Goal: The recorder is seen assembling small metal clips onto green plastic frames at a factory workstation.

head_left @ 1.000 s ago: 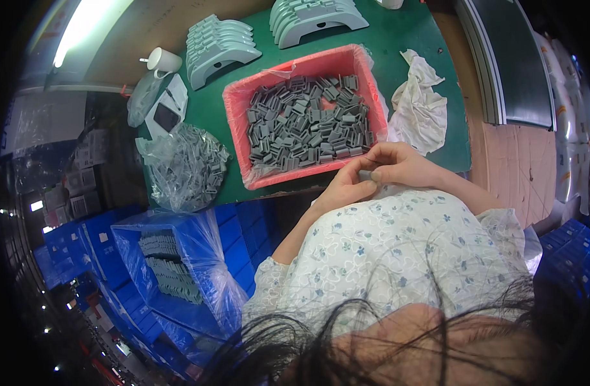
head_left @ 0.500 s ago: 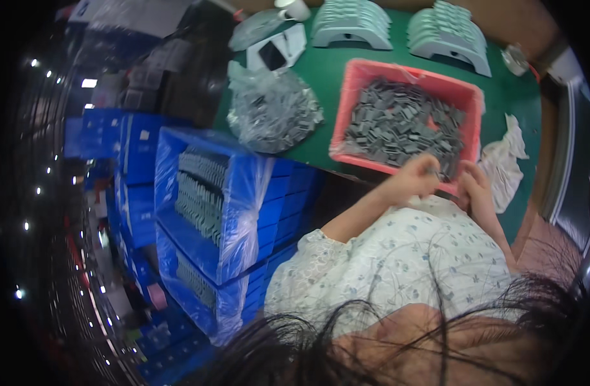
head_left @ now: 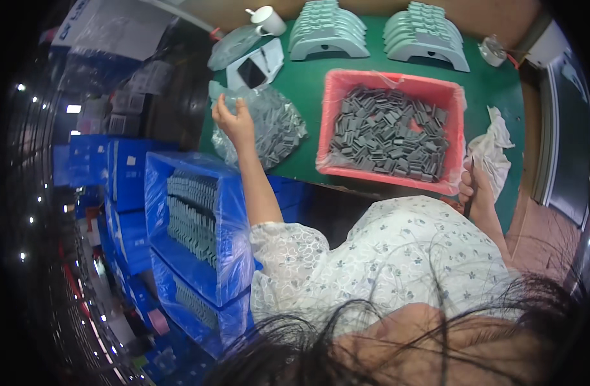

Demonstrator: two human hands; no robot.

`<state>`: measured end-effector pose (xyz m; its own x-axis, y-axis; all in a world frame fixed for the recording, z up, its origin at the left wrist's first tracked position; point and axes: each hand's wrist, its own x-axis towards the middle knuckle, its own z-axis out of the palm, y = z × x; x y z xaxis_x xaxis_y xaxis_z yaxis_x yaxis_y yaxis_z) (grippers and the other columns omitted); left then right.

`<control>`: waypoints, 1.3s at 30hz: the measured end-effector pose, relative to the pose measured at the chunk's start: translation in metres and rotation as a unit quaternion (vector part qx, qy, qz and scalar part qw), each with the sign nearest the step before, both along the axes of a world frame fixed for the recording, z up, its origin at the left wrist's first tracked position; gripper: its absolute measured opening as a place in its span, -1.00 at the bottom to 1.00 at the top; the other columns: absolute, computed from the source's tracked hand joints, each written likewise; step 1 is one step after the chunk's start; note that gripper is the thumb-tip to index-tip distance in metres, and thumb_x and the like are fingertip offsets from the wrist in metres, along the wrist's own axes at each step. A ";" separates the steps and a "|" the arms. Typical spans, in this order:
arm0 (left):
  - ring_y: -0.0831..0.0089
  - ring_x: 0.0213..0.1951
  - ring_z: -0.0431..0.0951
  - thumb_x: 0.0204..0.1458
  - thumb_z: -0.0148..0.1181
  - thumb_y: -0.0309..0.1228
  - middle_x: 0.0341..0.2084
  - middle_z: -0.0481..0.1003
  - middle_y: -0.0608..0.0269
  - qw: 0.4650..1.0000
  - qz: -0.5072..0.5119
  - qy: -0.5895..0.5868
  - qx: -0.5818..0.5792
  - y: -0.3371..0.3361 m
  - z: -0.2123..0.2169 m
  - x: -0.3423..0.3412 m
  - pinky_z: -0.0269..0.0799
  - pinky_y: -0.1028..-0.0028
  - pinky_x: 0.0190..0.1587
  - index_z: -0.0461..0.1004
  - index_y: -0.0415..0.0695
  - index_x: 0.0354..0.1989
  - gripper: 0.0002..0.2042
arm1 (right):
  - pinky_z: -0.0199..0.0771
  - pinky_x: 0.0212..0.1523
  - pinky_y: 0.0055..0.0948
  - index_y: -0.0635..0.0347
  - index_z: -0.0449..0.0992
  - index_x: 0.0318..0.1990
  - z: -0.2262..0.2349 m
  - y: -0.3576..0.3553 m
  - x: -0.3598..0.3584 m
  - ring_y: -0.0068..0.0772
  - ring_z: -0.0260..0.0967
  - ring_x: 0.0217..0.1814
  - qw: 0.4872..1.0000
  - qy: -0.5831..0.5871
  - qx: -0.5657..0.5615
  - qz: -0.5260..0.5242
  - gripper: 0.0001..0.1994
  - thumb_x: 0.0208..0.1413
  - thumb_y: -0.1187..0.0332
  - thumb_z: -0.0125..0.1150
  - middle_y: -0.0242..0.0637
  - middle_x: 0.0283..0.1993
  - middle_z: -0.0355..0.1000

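My left hand (head_left: 235, 122) reaches out over the clear plastic bag (head_left: 279, 128) of small grey parts. Thumb and fingers are apart, with nothing visible between them; whether they touch the bag I cannot tell. At the right front corner of the pink tray, my right hand (head_left: 478, 193) is closed around a slim dark tool (head_left: 470, 188) held roughly upright. Its exact kind does not show. Inside the pink tray (head_left: 459, 138), lined with clear film, lies a heap of small grey clip-like pieces (head_left: 391, 135).
Two rows of pale green arched parts (head_left: 328, 38) (head_left: 423, 42) stand along the back of the green table (head_left: 304, 161). A white mug (head_left: 269, 22), a phone (head_left: 250, 73) and a glass jar (head_left: 492, 51) are there too. A white cloth (head_left: 491, 154) lies right. Blue crates (head_left: 227, 244) are stacked left.
My left hand has left the front of the pink tray and swung left to the bag. My right hand has dropped slightly, and the dark tool in it now shows. The view has shifted.
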<state>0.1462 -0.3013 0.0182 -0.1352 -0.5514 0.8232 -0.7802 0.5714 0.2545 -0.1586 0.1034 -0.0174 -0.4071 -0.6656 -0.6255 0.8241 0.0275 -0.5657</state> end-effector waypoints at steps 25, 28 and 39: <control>0.27 -0.45 0.39 -0.14 0.06 -0.46 -0.52 0.35 0.09 0.822 -0.395 0.025 0.410 0.173 -0.087 -0.171 0.30 0.41 -0.37 0.35 -0.28 -0.39 -0.84 | -0.02 -0.71 -0.69 0.20 0.28 -0.32 0.025 0.004 -0.005 -0.76 -0.04 -0.70 0.967 0.151 0.038 0.203 -0.86 -0.06 0.40 -0.03 -0.51 -0.59 0.14; 0.66 -0.54 0.20 -0.09 0.05 -0.54 -0.55 0.24 0.37 0.758 -0.485 0.116 0.421 0.211 -0.070 -0.167 0.13 0.66 -0.50 0.31 -0.26 -0.34 -0.87 | -0.04 -0.72 -0.71 0.19 0.30 -0.34 0.046 -0.018 -0.002 -0.78 -0.05 -0.70 0.967 0.164 0.043 0.190 -0.88 -0.06 0.40 0.00 -0.51 -0.61 0.15; 0.69 -0.38 0.32 -0.04 0.03 -0.60 -0.35 0.29 0.35 0.558 -0.578 0.234 0.547 0.268 -0.043 -0.172 0.26 0.70 -0.33 0.29 -0.26 -0.27 -0.85 | -0.04 -0.72 -0.75 0.17 0.31 -0.33 0.043 -0.034 0.003 -0.80 0.01 -0.67 0.936 0.231 -0.020 0.264 -0.87 0.01 0.33 -0.01 -0.53 -0.61 0.17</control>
<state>-0.0262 -0.0334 -0.0253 -0.8327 -0.5255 0.1746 0.2484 -0.0726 0.9659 -0.1552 0.0692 0.0254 -0.2355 -0.8697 -0.4337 0.3699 0.3325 -0.8676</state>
